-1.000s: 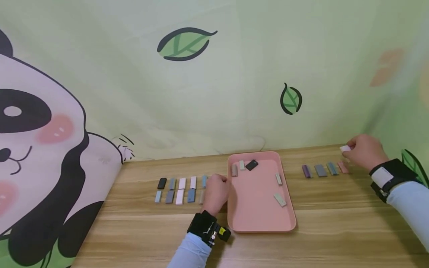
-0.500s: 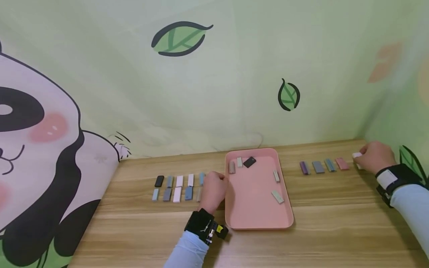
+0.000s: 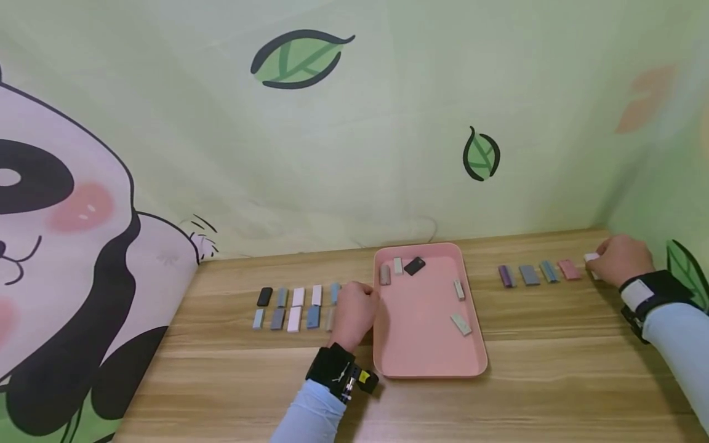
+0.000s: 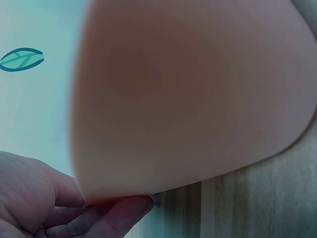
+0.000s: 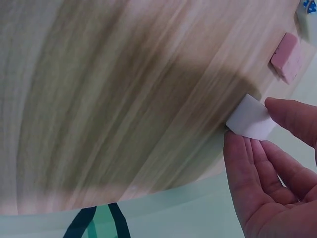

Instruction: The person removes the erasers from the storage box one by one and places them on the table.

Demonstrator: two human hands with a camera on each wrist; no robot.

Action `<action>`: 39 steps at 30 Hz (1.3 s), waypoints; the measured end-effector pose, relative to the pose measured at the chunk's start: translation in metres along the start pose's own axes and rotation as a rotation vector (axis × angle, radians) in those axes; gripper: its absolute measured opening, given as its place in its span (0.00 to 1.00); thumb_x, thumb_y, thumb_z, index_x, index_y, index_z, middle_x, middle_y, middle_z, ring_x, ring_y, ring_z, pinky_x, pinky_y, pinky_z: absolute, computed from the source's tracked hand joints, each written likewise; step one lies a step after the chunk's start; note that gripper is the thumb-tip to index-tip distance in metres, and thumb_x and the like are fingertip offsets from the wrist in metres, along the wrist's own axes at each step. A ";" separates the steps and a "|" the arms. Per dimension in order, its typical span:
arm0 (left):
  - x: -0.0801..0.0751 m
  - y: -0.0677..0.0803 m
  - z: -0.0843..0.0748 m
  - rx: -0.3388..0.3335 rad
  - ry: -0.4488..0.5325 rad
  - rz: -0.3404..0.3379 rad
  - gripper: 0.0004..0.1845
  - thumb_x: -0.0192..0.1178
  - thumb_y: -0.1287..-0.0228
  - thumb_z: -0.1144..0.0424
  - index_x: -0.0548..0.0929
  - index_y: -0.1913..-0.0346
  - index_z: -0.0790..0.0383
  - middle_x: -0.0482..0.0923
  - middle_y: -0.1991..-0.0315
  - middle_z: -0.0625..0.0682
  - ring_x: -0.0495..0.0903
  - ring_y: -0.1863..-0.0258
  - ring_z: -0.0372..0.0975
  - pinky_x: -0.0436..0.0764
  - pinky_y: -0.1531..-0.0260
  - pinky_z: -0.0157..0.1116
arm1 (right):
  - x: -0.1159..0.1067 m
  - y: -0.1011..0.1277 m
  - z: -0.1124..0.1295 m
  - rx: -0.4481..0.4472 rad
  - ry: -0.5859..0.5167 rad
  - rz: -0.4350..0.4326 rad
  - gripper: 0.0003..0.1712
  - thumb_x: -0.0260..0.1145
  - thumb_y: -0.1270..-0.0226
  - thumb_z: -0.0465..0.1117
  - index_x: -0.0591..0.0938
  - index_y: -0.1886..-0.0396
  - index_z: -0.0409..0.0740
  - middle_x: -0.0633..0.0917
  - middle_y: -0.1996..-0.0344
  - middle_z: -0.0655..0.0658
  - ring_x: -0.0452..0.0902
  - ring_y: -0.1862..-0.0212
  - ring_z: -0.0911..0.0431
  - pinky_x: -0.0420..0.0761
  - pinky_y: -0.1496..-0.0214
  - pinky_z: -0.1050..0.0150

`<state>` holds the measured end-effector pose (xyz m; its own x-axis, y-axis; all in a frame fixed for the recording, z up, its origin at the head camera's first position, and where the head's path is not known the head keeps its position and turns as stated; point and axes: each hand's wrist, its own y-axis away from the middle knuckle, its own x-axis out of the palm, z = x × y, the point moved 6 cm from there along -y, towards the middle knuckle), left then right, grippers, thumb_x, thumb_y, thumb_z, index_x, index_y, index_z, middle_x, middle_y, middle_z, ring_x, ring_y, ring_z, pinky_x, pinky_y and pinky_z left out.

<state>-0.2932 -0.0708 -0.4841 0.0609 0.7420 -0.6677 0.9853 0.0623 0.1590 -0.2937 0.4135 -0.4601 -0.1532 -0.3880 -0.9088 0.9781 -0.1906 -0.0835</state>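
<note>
My right hand (image 3: pixel 619 259) pinches a small white block (image 3: pixel 591 257) between thumb and fingers, low at the table at the right end of a row of blocks: purple (image 3: pixel 505 275), grey (image 3: pixel 528 274), blue (image 3: pixel 549 271), pink (image 3: pixel 569 269). In the right wrist view the white block (image 5: pixel 250 118) touches the wood just beside the pink block (image 5: pixel 290 57). My left hand (image 3: pixel 354 311) rests against the left rim of the pink tray (image 3: pixel 426 351), its fingers (image 4: pixel 99 218) loosely curled and touching the tray (image 4: pixel 188 99).
Two rows of small blocks (image 3: pixel 296 306) lie left of my left hand. Inside the tray are a black block (image 3: pixel 414 266) and several pale ones (image 3: pixel 461 323). A panda-and-leaf cloth backs the wooden table (image 3: pixel 554 381).
My right hand carried the white block rightward and down, from above the pink block to the row's right end. The left hand stayed by the tray.
</note>
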 end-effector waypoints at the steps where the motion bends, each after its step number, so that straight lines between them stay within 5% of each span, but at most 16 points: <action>1: 0.000 0.000 0.000 0.002 0.001 0.000 0.18 0.53 0.35 0.61 0.82 0.81 0.63 0.61 0.90 0.47 0.67 0.90 0.39 0.61 0.91 0.32 | 0.000 0.000 0.001 -0.001 0.002 0.000 0.19 0.66 0.53 0.39 0.80 0.72 0.23 0.81 0.76 0.30 0.74 0.75 0.41 0.64 0.81 0.64; 8: -0.001 0.000 0.000 -0.009 0.004 0.015 0.18 0.53 0.35 0.60 0.83 0.81 0.63 0.60 0.90 0.47 0.67 0.90 0.40 0.62 0.90 0.32 | 0.000 0.002 0.001 0.004 0.018 0.013 0.21 0.66 0.52 0.40 0.80 0.69 0.22 0.81 0.69 0.25 0.75 0.71 0.37 0.65 0.79 0.63; 19: -0.002 0.001 -0.001 -0.013 0.000 0.012 0.18 0.52 0.35 0.60 0.83 0.79 0.62 0.62 0.89 0.47 0.69 0.89 0.40 0.63 0.90 0.31 | -0.006 0.001 0.018 -0.020 0.038 -0.023 0.27 0.63 0.46 0.43 0.77 0.60 0.19 0.79 0.60 0.22 0.75 0.61 0.29 0.73 0.65 0.44; 23: -0.002 0.001 -0.001 0.003 -0.013 0.006 0.18 0.52 0.35 0.61 0.82 0.81 0.63 0.61 0.90 0.47 0.68 0.90 0.39 0.62 0.91 0.31 | -0.008 0.000 0.049 -0.056 0.014 -0.024 0.27 0.62 0.45 0.43 0.77 0.56 0.21 0.79 0.58 0.22 0.76 0.59 0.31 0.73 0.60 0.43; 25: -0.001 0.001 -0.001 0.007 -0.015 0.003 0.17 0.53 0.35 0.61 0.82 0.80 0.63 0.61 0.90 0.47 0.69 0.90 0.39 0.63 0.91 0.31 | -0.005 0.000 0.068 -0.092 -0.020 -0.005 0.27 0.61 0.44 0.43 0.76 0.52 0.23 0.82 0.64 0.25 0.80 0.69 0.39 0.75 0.63 0.45; 29: -0.001 -0.001 0.002 -0.001 -0.014 -0.005 0.14 0.54 0.35 0.60 0.85 0.74 0.62 0.70 0.86 0.50 0.73 0.86 0.39 0.67 0.88 0.31 | 0.003 -0.001 0.113 -0.188 -0.061 0.036 0.27 0.62 0.43 0.42 0.76 0.48 0.27 0.82 0.59 0.28 0.76 0.73 0.49 0.74 0.65 0.51; 32: -0.002 -0.001 0.003 -0.003 -0.006 -0.007 0.13 0.54 0.35 0.60 0.86 0.71 0.61 0.74 0.83 0.51 0.75 0.84 0.40 0.69 0.87 0.31 | 0.009 0.000 0.149 -0.278 -0.067 0.064 0.25 0.63 0.43 0.41 0.77 0.49 0.29 0.78 0.49 0.27 0.74 0.59 0.43 0.72 0.56 0.48; 36: -0.003 0.000 0.002 0.000 -0.002 -0.002 0.14 0.54 0.35 0.61 0.85 0.74 0.61 0.71 0.86 0.50 0.74 0.86 0.40 0.67 0.88 0.32 | 0.023 0.005 0.192 -0.423 -0.073 0.097 0.23 0.64 0.43 0.40 0.79 0.50 0.31 0.80 0.50 0.30 0.74 0.46 0.38 0.71 0.44 0.44; 39: -0.004 0.002 0.000 0.009 -0.002 0.002 0.15 0.54 0.35 0.62 0.84 0.77 0.62 0.67 0.88 0.49 0.73 0.87 0.40 0.66 0.89 0.31 | 0.040 0.008 0.219 -0.510 -0.062 0.136 0.22 0.66 0.43 0.40 0.79 0.50 0.33 0.81 0.51 0.34 0.74 0.45 0.40 0.72 0.43 0.45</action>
<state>-0.2916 -0.0733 -0.4815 0.0629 0.7406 -0.6690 0.9866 0.0548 0.1535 -0.3224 0.1995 -0.4074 -0.0135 -0.4344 -0.9006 0.9316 0.3218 -0.1692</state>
